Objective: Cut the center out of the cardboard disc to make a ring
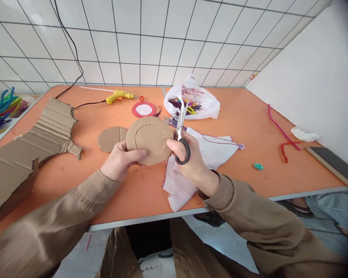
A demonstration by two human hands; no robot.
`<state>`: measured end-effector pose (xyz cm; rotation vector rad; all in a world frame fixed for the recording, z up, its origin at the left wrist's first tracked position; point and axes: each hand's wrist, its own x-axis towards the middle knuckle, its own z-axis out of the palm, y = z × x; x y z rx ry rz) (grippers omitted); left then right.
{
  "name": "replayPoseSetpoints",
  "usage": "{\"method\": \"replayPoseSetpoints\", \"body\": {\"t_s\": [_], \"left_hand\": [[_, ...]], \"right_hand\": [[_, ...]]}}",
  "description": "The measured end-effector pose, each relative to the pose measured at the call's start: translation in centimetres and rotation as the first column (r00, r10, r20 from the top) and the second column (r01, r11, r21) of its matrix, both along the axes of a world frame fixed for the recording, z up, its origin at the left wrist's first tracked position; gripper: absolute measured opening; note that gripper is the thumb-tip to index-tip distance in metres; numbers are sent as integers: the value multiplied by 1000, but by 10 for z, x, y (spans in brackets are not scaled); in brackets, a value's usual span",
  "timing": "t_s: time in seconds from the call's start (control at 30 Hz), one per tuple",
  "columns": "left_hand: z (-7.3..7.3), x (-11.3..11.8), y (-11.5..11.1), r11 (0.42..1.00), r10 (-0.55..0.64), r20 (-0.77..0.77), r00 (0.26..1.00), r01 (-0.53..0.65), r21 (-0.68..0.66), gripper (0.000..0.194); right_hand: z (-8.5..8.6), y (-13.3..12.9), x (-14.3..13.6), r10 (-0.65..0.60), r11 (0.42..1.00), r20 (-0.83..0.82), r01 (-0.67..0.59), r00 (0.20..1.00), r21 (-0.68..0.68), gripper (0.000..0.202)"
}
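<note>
Between my two hands is a round cardboard disc [150, 139] with a smaller circle cut or scored inside its edge. My left hand [120, 159] grips its lower left, thumb on top. In my right hand [193, 154] are scissors [184, 143] with black handles, blades pointing up and slightly apart; that thumb also presses the disc's right edge. Another cardboard disc [111, 139] lies on the table behind my left hand, partly hidden by the held one. White fabric [211, 148] with dark stitched edging spreads beneath my right hand.
A torn cardboard sheet [31, 143] covers the table's left side. Toward the back are a yellow glue gun [118, 96] with its cord, a red ring with white centre [144, 109], and a white plastic bag [208, 104] of coloured strands. Pipe cleaners [282, 125] lie right.
</note>
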<state>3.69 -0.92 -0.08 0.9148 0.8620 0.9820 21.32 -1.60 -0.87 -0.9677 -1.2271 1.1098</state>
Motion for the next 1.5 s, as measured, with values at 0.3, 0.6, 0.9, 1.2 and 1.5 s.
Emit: {"method": "replayPoseSetpoints", "body": {"t_s": [0.3,0.6,0.9,1.2,1.5], "left_hand": [[1,0,0,988,140,95,986,-132,-85,34],[10,-1,2,935,353,193,915,-340,-100,46],[9,-2,1,907,421,210,882,-401,-132,35],[10,-1,1,911,410,228,883,-385,-146,40],[8,-1,0,914,406,257,877,-386,-127,42]], "right_hand": [[11,-3,6,57,996,103,-63,993,61,18],[20,-30,12,398,894,32,-379,917,-238,47],[14,-29,8,500,776,-59,-478,864,-411,54],[11,-30,8,494,771,-113,-494,862,-402,54],[16,-29,8,517,746,-108,-508,849,-431,54]]}}
